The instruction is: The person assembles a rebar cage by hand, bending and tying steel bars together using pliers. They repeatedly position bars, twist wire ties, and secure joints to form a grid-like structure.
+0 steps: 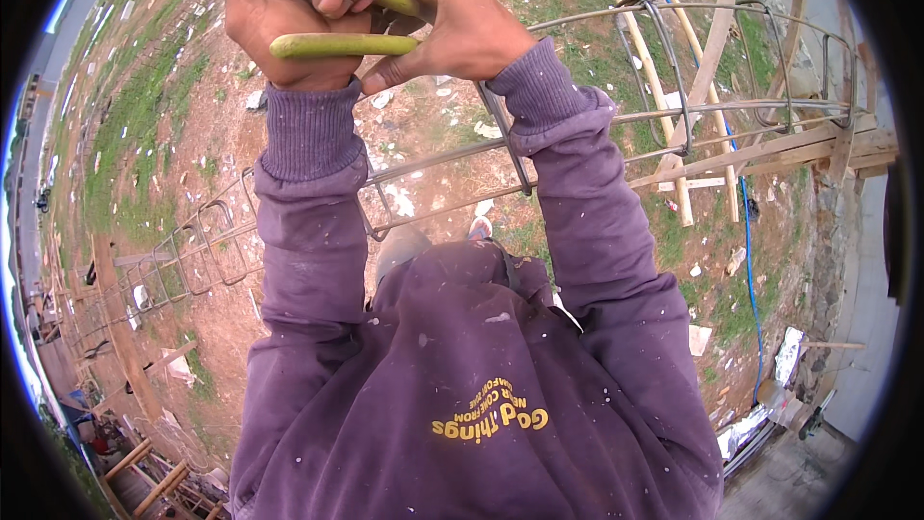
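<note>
Up at the top edge my left hand [289, 14] and my right hand [457, 29] are together around a pair of pliers [342, 46] with long yellow-green handles. The handles stand apart, their rounded ends pointing left. My left fingers curl over the upper handle, and the lower one lies across my left palm near the wrist. At the other end, my right thumb and palm close around the tool, and its jaws are hidden. Below and behind my hands runs a long cage of steel reinforcing bars [438, 160] with bent rectangular stirrups.
At the right the bar cage rests by wooden poles [695, 67] and crossed boards. A blue hose [750, 279] trails down the right side. Littered soil and grass [144, 125] spread around me. Wooden planks [130, 356] stand at the lower left.
</note>
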A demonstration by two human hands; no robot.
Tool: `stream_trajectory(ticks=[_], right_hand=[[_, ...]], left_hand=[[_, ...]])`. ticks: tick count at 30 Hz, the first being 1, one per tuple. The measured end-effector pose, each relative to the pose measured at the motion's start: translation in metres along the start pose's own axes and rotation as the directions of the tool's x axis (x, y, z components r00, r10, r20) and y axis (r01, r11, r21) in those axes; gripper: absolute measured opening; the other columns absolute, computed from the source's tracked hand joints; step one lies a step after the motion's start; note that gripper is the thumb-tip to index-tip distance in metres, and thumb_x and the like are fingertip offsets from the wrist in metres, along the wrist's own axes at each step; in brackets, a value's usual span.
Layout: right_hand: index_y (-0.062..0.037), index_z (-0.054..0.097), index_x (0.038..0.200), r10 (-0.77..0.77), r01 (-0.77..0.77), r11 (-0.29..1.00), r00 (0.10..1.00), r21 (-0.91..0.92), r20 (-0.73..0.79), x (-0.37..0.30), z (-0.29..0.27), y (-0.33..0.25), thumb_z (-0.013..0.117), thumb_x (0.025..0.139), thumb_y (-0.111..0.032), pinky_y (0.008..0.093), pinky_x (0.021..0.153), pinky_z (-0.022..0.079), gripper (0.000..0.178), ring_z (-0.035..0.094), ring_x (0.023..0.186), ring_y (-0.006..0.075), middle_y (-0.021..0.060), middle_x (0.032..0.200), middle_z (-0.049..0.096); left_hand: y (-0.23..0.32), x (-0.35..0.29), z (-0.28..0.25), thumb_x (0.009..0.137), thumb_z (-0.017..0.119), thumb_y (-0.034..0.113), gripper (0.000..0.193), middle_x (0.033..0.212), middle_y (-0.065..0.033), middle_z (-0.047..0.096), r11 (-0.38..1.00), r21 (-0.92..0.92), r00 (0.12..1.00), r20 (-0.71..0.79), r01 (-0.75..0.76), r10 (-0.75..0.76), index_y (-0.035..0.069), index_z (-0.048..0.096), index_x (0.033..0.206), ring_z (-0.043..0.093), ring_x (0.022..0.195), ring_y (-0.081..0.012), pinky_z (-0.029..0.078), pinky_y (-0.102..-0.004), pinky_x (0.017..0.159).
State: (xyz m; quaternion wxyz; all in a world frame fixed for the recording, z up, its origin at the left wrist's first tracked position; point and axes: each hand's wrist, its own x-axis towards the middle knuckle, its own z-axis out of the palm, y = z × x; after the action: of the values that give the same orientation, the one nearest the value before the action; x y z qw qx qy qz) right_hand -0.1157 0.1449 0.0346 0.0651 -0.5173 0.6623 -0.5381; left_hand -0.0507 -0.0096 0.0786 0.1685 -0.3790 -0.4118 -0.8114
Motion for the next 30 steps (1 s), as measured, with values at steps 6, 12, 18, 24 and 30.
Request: stream_trajectory(ticks=[6,12,18,24,30], right_hand=[[-0.006,0.054,0.122,-0.204,-0.028,0.908,0.843,-0.419,-0.498,-0.027,0.02,-0.006,0.083,0.076,-0.017,0.0412,0.075,0.057,0.055,0.072,0.081,0.0342,0.0135,0.09,0.072],[-0.0057,0.037,0.142,-0.098,0.178,0.98,0.817,0.086,-0.569,-0.046,0.018,0.006,0.057,0.103,-0.024,0.041,0.1,0.048,0.047,0.064,0.113,0.0308,0.0202,0.124,0.063],[-0.0029,0.044,0.132,0.553,0.459,0.514,0.469,0.725,-0.689,-0.057,-0.023,0.046,0.038,0.108,-0.027,0.0535,0.104,0.049,0.035,0.062,0.116,0.038,0.0233,0.126,0.06],[-0.0061,0.038,0.14,0.249,0.294,0.847,0.517,0.443,-0.819,-0.082,-0.028,-0.038,0.043,0.101,-0.011,0.0431,0.069,0.06,0.039,0.068,0.079,0.0261,0.0205,0.097,0.066],[-0.0052,0.051,0.14,0.639,-0.654,0.745,0.639,0.135,-0.428,-0.154,-0.05,-0.116,0.057,0.1,-0.024,0.0262,0.046,0.048,0.045,0.059,0.053,0.0107,0.0071,0.076,0.066]], left_hand=[[-0.028,0.033,0.026,0.104,0.028,0.062,0.078,0.086,-0.0119,0.069,0.959,0.034,0.958,0.049,0.281,-0.283,-0.005,0.07,0.105,0.067,0.08,-0.0195,0.054,-0.0277,0.075],[-0.004,0.02,0.062,0.104,0.019,0.064,0.079,0.09,-0.013,0.071,0.899,0.335,0.84,-0.539,0.281,-0.062,-0.001,0.065,0.103,0.069,0.086,-0.021,0.055,-0.0328,0.078],[0.039,-0.068,-0.013,0.106,0.013,0.059,0.073,0.093,-0.0201,0.07,0.789,0.399,0.764,-0.631,0.467,-0.132,0.0,0.058,0.103,0.071,0.092,-0.0344,0.059,-0.0453,0.087],[0.066,-0.167,0.005,0.104,0.023,0.063,0.064,0.083,-0.0149,0.068,0.726,0.308,0.685,-0.664,0.614,-0.298,0.009,0.05,0.083,0.068,0.073,-0.0232,0.06,-0.0376,0.069],[0.051,-0.14,-0.012,0.109,0.027,0.046,0.051,0.089,-0.0159,0.058,0.962,-0.007,0.663,-0.723,0.273,-0.194,0.004,0.047,0.087,0.066,0.088,-0.0319,0.06,-0.0494,0.087]])
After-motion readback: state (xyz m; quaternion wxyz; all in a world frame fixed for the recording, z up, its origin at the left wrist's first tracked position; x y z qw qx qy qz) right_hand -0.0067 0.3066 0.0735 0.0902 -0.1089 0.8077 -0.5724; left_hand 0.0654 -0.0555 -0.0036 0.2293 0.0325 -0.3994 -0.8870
